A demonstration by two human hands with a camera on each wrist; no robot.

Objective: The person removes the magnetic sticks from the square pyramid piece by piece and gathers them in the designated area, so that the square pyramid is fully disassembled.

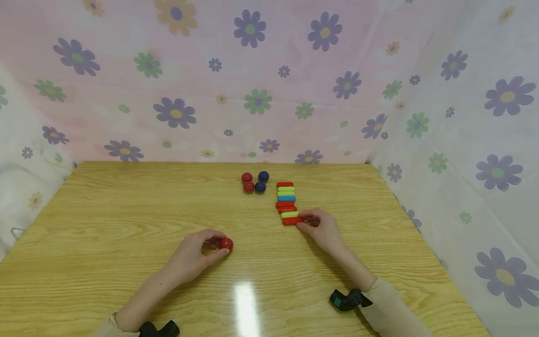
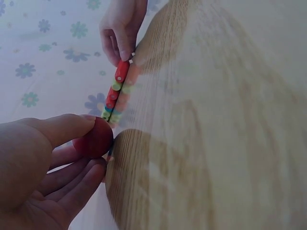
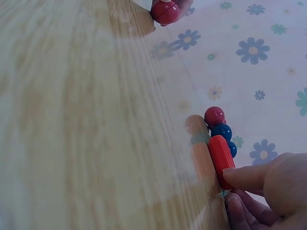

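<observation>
Between the thumb and fingers of my left hand [image 1: 190, 256] is a red ball [image 1: 226, 244], low over the table or touching it. The left wrist view shows the thumb on one side of this ball [image 2: 94, 139] and curled fingers on the other. My right hand [image 1: 325, 232] pinches the right end of a red stick [image 1: 291, 221], the nearest in a column of several short sticks. Beyond it lie yellow-green sticks [image 1: 289, 215], more red ones [image 1: 285, 204] and a blue one [image 1: 287, 199]. In the right wrist view, the red stick [image 3: 220, 155] has the thumb on it.
Behind and left of the sticks, two red balls [image 1: 248, 187] and two dark blue balls [image 1: 260, 187] sit close together on the wooden table [image 1: 126, 201]. Flower-patterned cloth [image 1: 210, 84] hangs behind the table and along its sides. Black devices [image 1: 346, 300] are strapped at both wrists.
</observation>
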